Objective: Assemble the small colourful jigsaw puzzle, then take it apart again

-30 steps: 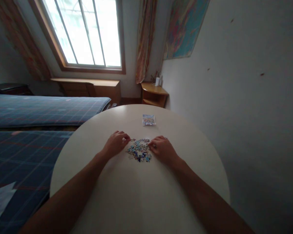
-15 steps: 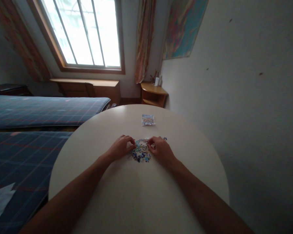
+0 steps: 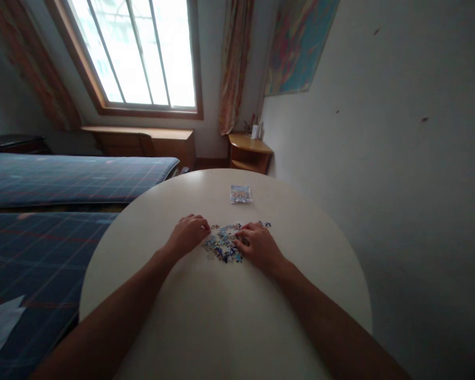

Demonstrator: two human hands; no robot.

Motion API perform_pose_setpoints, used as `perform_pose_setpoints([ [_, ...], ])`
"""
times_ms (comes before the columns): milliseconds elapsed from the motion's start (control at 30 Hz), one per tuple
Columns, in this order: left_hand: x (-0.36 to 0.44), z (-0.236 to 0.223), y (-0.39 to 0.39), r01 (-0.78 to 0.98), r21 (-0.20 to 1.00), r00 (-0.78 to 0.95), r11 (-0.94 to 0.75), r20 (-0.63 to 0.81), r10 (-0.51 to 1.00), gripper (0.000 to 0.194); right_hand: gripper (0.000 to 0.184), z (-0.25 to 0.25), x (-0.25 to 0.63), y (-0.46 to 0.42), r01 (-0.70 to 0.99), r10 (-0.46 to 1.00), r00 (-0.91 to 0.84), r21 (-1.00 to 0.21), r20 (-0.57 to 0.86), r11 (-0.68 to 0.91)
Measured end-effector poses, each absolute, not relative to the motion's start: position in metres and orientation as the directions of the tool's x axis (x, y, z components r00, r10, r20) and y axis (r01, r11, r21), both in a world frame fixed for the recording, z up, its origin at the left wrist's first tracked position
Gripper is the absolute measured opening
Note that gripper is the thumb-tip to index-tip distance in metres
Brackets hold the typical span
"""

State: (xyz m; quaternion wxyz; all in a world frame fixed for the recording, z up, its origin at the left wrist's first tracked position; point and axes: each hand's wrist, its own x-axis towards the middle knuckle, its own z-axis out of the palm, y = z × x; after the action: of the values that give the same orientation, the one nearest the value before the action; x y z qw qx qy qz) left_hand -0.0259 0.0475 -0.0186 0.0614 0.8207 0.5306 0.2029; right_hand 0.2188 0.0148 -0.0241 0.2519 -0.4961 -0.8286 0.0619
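The left hand (image 3: 188, 234) at nine o'clock and the right hand (image 3: 258, 245) at three o'clock touch a pile of puzzle pieces (image 3: 222, 245) on the round table (image 3: 229, 316). Both hands are curled; whether either pinches a piece I cannot tell. A small picture card (image 3: 240, 194) lies at twelve o'clock, apart from the pile.

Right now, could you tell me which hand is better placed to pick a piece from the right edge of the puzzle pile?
Right hand, probably: its fingertips already rest on the puzzle pile at that edge, while the left hand sits at the opposite side.
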Motion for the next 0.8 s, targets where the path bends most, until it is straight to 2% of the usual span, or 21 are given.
perform_pose_setpoints([
  [133,-0.029,-0.015,0.044,0.829,0.331,0.389,-0.451,0.24,0.89,0.019,0.016,-0.025,0.219,0.016,0.785,0.861,-0.365,-0.381,0.354,0.489],
  [367,-0.039,-0.005,0.034,0.785,0.381,0.52,-0.489,0.026,0.854,0.038,0.018,-0.021,0.22,0.015,0.782,0.865,-0.332,-0.403,0.376,0.475],
  [600,-0.04,-0.009,0.036,0.773,0.411,0.523,-0.484,0.02,0.852,0.03,0.012,-0.023,0.227,0.018,0.761,0.865,-0.355,-0.429,0.354,0.487],
  [800,-0.041,-0.008,0.037,0.777,0.447,0.492,-0.443,0.009,0.871,0.025,0.019,-0.025,0.227,0.016,0.775,0.857,-0.377,-0.387,0.35,0.499],
])
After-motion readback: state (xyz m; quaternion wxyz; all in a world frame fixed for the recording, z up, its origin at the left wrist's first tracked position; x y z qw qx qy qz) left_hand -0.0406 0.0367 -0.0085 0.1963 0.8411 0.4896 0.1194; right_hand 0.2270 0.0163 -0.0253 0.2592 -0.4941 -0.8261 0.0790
